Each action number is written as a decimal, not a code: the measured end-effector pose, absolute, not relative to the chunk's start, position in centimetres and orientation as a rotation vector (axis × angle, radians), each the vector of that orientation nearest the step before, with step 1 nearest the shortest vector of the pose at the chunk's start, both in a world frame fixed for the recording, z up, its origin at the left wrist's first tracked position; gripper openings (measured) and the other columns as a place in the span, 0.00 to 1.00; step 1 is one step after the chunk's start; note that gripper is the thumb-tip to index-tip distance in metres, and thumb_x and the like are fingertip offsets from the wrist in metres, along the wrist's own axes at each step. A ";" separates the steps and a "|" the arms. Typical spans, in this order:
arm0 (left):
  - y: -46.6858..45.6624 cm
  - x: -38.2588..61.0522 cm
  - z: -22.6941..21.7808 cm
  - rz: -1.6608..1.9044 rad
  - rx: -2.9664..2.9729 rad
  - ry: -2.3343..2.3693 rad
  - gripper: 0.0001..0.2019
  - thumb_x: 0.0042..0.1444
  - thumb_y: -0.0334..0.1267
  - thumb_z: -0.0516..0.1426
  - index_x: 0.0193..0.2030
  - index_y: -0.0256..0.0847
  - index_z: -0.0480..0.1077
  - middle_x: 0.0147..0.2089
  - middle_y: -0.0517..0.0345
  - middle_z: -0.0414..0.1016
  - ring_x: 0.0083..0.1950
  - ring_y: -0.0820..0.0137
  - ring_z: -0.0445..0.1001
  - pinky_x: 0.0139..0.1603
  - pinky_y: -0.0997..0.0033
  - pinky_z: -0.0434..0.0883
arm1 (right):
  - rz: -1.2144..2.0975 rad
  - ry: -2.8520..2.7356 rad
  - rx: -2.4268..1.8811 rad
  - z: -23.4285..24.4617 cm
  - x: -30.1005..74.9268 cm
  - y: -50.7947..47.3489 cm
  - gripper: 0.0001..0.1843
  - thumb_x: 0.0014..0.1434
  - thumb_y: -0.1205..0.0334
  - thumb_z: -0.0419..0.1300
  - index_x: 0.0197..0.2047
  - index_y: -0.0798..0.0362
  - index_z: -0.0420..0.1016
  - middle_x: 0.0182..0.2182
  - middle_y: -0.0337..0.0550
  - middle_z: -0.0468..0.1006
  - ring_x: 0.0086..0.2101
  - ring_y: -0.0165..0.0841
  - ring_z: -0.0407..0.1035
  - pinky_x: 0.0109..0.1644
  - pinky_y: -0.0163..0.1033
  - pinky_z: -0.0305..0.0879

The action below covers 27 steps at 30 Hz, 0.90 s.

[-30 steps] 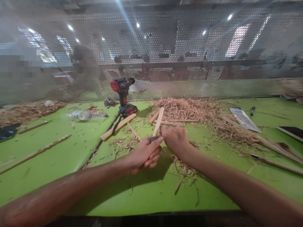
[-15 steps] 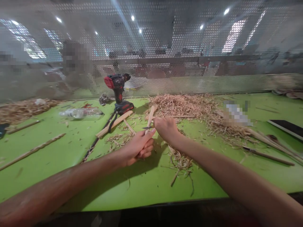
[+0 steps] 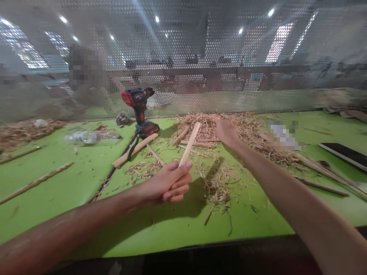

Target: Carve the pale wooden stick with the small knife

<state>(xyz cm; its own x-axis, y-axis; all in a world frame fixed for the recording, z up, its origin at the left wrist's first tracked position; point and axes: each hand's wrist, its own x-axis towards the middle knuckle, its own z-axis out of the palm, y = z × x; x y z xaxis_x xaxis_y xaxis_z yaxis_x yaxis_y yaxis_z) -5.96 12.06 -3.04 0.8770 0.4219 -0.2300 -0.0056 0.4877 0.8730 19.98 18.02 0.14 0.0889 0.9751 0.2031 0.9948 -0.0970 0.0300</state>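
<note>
Green worktable before a perforated metal screen, bright ceiling lights and windows beyond

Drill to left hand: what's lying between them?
In the head view: a flat wooden slat, a black strap across it, a thin stick and loose shavings.

Pale tan stick, bright green desk, red-and-black drill, straw-coloured shavings, silver perforated screen.

Pale wooden stick, slim and flat-sided; tilted upward and away to the right, lower end clasped in left hand.
</note>
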 end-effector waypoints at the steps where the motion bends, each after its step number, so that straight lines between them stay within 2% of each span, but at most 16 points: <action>1: 12.3 -5.9 -3.1 0.278 1.034 0.429 0.25 0.67 0.48 0.54 0.21 0.39 0.55 0.14 0.73 0.49 0.10 0.86 0.47 0.11 0.84 0.48 | -0.309 -1.952 -2.265 0.4 20.1 17.6 0.23 0.70 0.65 0.41 0.44 0.68 0.77 0.33 0.64 0.77 0.34 0.41 0.71 0.34 0.39 0.62; 2: 12.5 -5.8 -3.3 0.281 1.033 0.408 0.25 0.67 0.48 0.54 0.21 0.39 0.55 0.14 0.72 0.49 0.10 0.85 0.47 0.11 0.84 0.49 | -0.340 -1.866 -2.274 0.5 19.8 17.1 0.25 0.70 0.65 0.39 0.44 0.66 0.76 0.35 0.63 0.78 0.33 0.40 0.71 0.34 0.38 0.61; 4: 12.9 -5.7 -3.6 0.293 1.030 0.375 0.24 0.67 0.48 0.54 0.22 0.39 0.56 0.14 0.73 0.49 0.10 0.85 0.47 0.11 0.84 0.50 | -0.327 -1.837 -2.219 0.4 18.3 15.7 0.25 0.71 0.64 0.38 0.43 0.60 0.77 0.33 0.55 0.78 0.30 0.35 0.70 0.32 0.36 0.60; 6: 13.1 -5.6 -3.8 0.324 1.029 0.364 0.23 0.67 0.47 0.54 0.23 0.39 0.57 0.14 0.73 0.50 0.10 0.85 0.47 0.11 0.84 0.50 | -0.245 -1.921 -2.112 0.1 16.1 13.9 0.22 0.70 0.64 0.41 0.40 0.54 0.76 0.28 0.44 0.78 0.25 0.30 0.68 0.29 0.33 0.58; 8: 13.0 -5.5 -3.8 0.356 1.034 0.376 0.20 0.67 0.46 0.54 0.26 0.40 0.58 0.14 0.73 0.52 0.10 0.84 0.47 0.11 0.84 0.52 | -0.208 -2.004 -2.051 -0.2 13.8 12.3 0.19 0.70 0.65 0.44 0.38 0.52 0.76 0.25 0.40 0.77 0.23 0.29 0.66 0.27 0.33 0.55; 12: 12.7 -5.4 -3.6 0.389 1.061 0.418 0.15 0.67 0.46 0.54 0.31 0.43 0.58 0.15 0.75 0.54 0.11 0.84 0.48 0.12 0.84 0.54 | -0.251 -2.165 -2.096 -0.4 10.5 10.5 0.15 0.67 0.67 0.48 0.39 0.54 0.77 0.27 0.44 0.80 0.27 0.32 0.70 0.28 0.34 0.52; 17: 12.6 -5.5 -3.6 0.444 1.079 0.498 0.15 0.67 0.47 0.55 0.32 0.43 0.57 0.15 0.75 0.54 0.11 0.84 0.48 0.12 0.84 0.52 | -0.349 -2.211 -2.139 -0.7 10.1 11.4 0.15 0.67 0.72 0.47 0.44 0.56 0.75 0.32 0.48 0.82 0.29 0.35 0.74 0.27 0.35 0.53; 22: 12.7 -5.6 -3.3 0.401 1.069 0.472 0.15 0.67 0.47 0.54 0.32 0.43 0.57 0.15 0.75 0.53 0.11 0.83 0.46 0.12 0.84 0.50 | -0.354 -2.242 -2.129 -0.8 10.3 12.1 0.14 0.68 0.73 0.47 0.44 0.57 0.74 0.29 0.46 0.81 0.26 0.33 0.73 0.24 0.33 0.53; 27: 12.9 -5.5 -3.3 0.427 1.072 0.490 0.17 0.66 0.48 0.55 0.30 0.43 0.57 0.15 0.75 0.52 0.11 0.83 0.45 0.11 0.83 0.49 | -0.473 -2.227 -2.172 -0.5 10.4 12.3 0.12 0.65 0.74 0.49 0.41 0.57 0.74 0.29 0.48 0.81 0.29 0.39 0.77 0.25 0.34 0.58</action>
